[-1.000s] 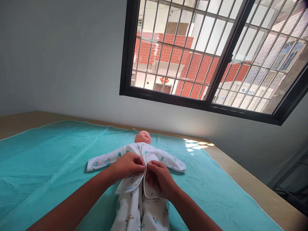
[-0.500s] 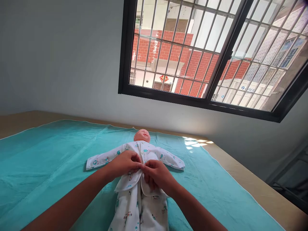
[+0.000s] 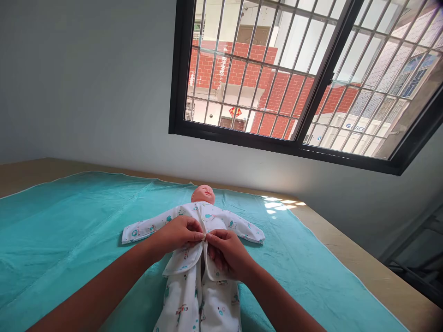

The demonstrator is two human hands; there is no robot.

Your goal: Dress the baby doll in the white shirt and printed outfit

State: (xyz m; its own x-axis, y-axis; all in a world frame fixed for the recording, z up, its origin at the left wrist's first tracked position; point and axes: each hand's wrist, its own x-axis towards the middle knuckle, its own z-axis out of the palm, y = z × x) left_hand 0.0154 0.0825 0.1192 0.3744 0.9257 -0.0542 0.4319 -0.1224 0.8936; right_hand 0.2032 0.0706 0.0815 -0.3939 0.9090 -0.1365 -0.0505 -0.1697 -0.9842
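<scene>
A baby doll [image 3: 203, 194] lies face up on a teal sheet [image 3: 62, 230], dressed in a white printed romper [image 3: 194, 295] with its sleeves spread out. My left hand [image 3: 178, 234] pinches the left front flap of the romper at the doll's belly. My right hand [image 3: 226, 252] pinches the right front flap, fingertips touching those of the left. Both hands are closed on the cloth. Below them the two flaps hang apart.
The sheet covers a tan table [image 3: 349, 258] that stands against a grey wall. A black-framed barred window [image 3: 297, 78] is above, with brick buildings outside. A patch of sunlight [image 3: 278, 205] falls near the table's far right edge.
Both hands have stayed pinched on the romper's front at the belly. The view has shifted a little, so the doll sits slightly lower left in the picture.
</scene>
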